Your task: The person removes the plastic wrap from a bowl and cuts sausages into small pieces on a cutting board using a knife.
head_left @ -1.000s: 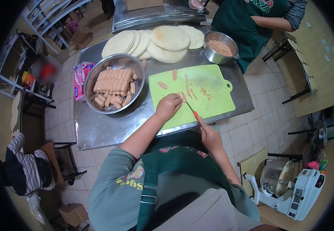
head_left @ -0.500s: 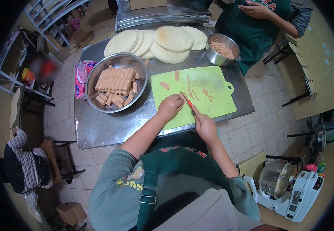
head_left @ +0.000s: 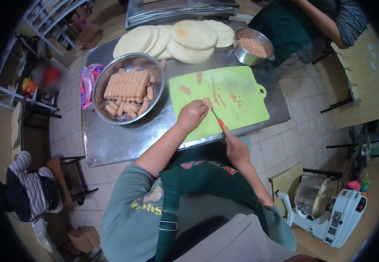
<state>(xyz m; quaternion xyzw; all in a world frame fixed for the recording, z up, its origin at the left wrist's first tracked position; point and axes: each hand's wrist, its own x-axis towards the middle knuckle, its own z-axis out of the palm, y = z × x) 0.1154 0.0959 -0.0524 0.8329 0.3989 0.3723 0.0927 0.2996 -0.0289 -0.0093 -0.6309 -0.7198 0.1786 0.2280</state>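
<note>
On the green cutting board (head_left: 241, 118), my left hand (head_left: 192, 115) is closed with its fingertips on a sausage piece (head_left: 206, 101). My right hand (head_left: 238, 149) grips a knife (head_left: 221, 122) by its red handle, the blade pointing away from me and its tip near the left fingertips. Thin sausage strips (head_left: 217, 97) and small diced bits (head_left: 236, 99) lie further right on the board. Two uncut-looking sausage pieces, one of them a flat piece (head_left: 185, 89), rest near its far left. A steel bowl (head_left: 159, 94) of stacked sausages (head_left: 128, 85) stands to the left.
Round flatbreads (head_left: 193, 35) lie along the metal table's far side. Beside them stands a steel pot (head_left: 246, 56) of diced sausage. A co-worker in a green apron (head_left: 281, 26) is at the far right. A pink package (head_left: 87, 87) sits left of the bowl.
My right hand has drawn the knife back toward me and slightly right, showing more of the blade. My left hand stays on the sausage. The co-worker has shifted right, and the view has tilted slightly.
</note>
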